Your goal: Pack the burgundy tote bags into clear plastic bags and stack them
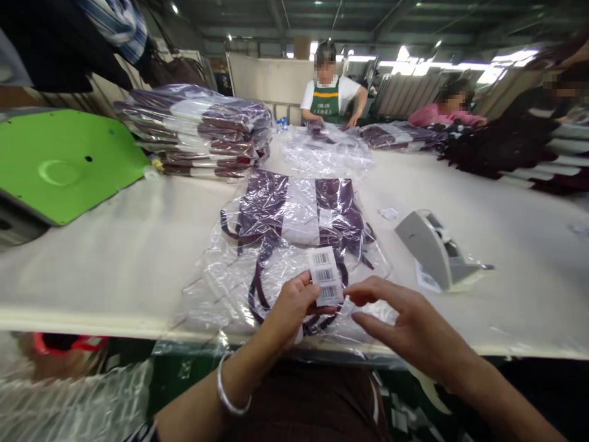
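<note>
A small white sheet of barcode labels (326, 276) is pinched in my left hand (294, 304), thumb on its front. To the right of the sheet is my right hand (391, 307), its thumb and forefinger apart with nothing between them; the fingertips come close to the sheet's edge. Under and beyond both hands a dark purple bag (262, 205) lies flat inside a clear plastic bag (211, 276). A broad white band (301, 212) runs over the purple bag, with a small white label (326, 218) beside it. Its dark straps loop toward me.
A grey tape dispenser (427, 245) stands on the white table (138, 264) at the right. Wrapped bags (197, 129) are stacked at the back left, near a green panel (69, 159). Across the table a person in a green apron (326, 98) handles plastic-wrapped goods; other people are at the right.
</note>
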`<act>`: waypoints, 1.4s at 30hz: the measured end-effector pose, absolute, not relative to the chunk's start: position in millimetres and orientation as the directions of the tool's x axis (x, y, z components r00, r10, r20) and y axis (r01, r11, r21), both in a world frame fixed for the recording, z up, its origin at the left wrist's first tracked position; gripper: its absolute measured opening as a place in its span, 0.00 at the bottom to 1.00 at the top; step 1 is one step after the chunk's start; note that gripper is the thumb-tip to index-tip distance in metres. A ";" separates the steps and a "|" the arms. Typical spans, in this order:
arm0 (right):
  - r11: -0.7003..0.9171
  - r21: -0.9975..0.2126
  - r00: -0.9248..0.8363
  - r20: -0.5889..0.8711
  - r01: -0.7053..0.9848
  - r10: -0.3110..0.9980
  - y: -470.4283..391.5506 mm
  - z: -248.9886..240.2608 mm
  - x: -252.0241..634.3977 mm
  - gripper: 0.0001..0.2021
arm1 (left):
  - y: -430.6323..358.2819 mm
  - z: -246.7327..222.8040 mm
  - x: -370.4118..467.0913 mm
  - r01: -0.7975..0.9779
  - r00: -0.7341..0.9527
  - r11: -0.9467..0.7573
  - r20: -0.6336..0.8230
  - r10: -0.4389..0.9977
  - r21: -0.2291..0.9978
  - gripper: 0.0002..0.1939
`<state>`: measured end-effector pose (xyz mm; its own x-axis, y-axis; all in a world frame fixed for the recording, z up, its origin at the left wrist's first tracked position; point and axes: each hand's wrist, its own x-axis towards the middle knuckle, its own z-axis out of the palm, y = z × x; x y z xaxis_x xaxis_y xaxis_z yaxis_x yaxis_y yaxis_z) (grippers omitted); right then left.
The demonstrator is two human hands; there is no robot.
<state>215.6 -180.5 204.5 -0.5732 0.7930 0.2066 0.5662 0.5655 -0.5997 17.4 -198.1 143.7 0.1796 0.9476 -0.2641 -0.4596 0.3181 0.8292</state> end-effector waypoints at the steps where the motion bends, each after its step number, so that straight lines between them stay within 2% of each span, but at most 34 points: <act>1: 0.484 -0.664 -0.505 0.182 0.569 0.844 -178.1 205.9 216.8 0.08 | -198.8 141.6 12.5 -0.431 0.173 0.310 -0.259 0.950 0.848 0.26; 4: 0.296 -0.786 -0.305 0.144 0.542 0.941 -168.5 199.0 209.4 0.09 | -201.2 140.7 3.3 -0.359 0.203 0.278 -0.216 0.955 0.891 0.26; 8: 0.159 -0.929 -0.268 0.067 0.336 0.961 -157.6 175.8 183.7 0.12 | -205.2 143.4 -1.5 -0.316 0.267 0.268 -0.185 0.946 0.910 0.30; 13: 0.065 -0.979 -0.206 0.024 0.193 0.978 -153.9 167.1 165.0 0.15 | -212.3 138.6 -7.5 -0.362 0.254 0.194 -0.103 0.962 0.912 0.41; 17: 0.020 -0.988 -0.208 -0.013 0.152 0.978 -153.7 170.0 163.2 0.15 | -219.5 132.9 -8.0 -0.280 0.145 0.036 0.005 0.989 0.959 0.48; 20: -0.030 -0.992 -0.227 -0.058 0.125 0.972 -152.7 170.7 162.5 0.15 | -221.5 132.7 -7.6 -0.183 0.112 -0.029 0.050 0.992 0.983 0.41; 25: -0.166 -0.985 -0.274 -0.173 0.052 0.946 -150.5 166.9 159.3 0.19 | -217.4 135.2 -11.5 -0.092 0.113 -0.006 0.017 0.994 0.996 0.22; 30: -0.295 -0.955 -0.353 -0.284 0.023 0.891 -147.8 160.1 159.3 0.22 | -213.8 134.2 -17.9 -0.104 0.060 0.036 -0.030 0.998 0.994 0.14; 32: -0.225 -0.965 -0.378 -0.260 0.136 0.889 -146.4 161.0 161.4 0.20 | -212.9 133.4 -20.5 -0.102 0.050 0.051 -0.046 0.998 0.993 0.13; 33: -0.137 -0.965 -0.384 -0.216 0.223 0.898 -145.7 162.6 162.7 0.18 | -212.5 132.9 -21.7 -0.092 0.042 0.063 -0.060 0.997 0.994 0.13; 36: 0.240 -0.868 -0.419 0.041 0.435 0.907 -145.0 169.5 165.8 0.14 | -211.6 130.7 -24.6 -0.075 0.015 0.099 -0.099 0.995 0.992 0.15; 38: 0.415 -0.786 -0.485 0.169 0.459 0.858 -145.8 173.3 165.8 0.11 | -211.2 129.3 -25.6 -0.076 0.006 0.110 -0.109 0.994 0.991 0.16; 42: 0.525 -0.721 -0.601 0.189 0.453 0.777 -148.3 175.3 160.7 0.07 | -211.2 129.4 -26.3 -0.068 -0.010 0.112 -0.112 0.994 0.991 0.13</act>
<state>160.7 -148.3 175.3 -0.6006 0.7770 0.1885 0.4527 0.5247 -0.7209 -26.3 -211.2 129.4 -0.0104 0.9936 -0.1125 -0.0680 0.1115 0.9914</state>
